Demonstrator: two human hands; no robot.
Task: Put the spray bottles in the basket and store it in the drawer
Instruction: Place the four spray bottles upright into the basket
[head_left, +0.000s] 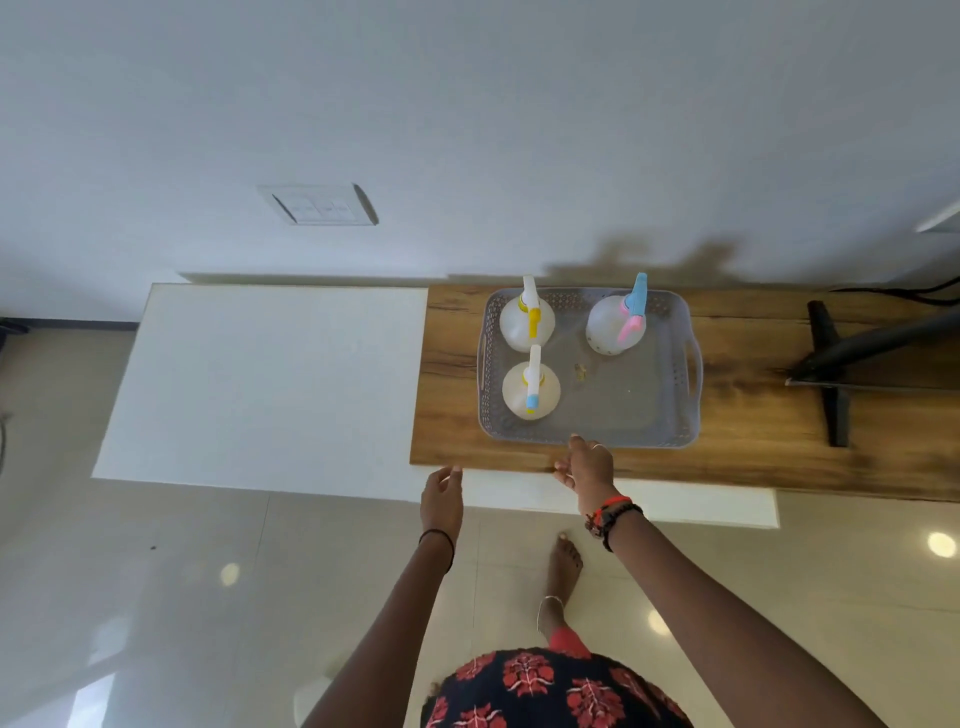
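A grey perforated basket (623, 405) sits on the wooden top (753, 467). Three clear spray bottles stand upright inside it: one with a yellow trigger (527, 322) at the back left, one with a white and blue head (531, 391) at the front left, and one with a blue and pink head (618, 325) at the back right. My right hand (584, 465) hovers just short of the basket's near rim, fingers relaxed and holding nothing. My left hand (441, 496) is lower left, at the wooden top's front edge, also relaxed and holding nothing.
A white cabinet top (260, 379) adjoins the wood on the left. A black stand foot (831, 364) of a screen occupies the right of the wood. A wall switch plate (319, 205) is above. My bare foot (566, 561) stands on the tiled floor.
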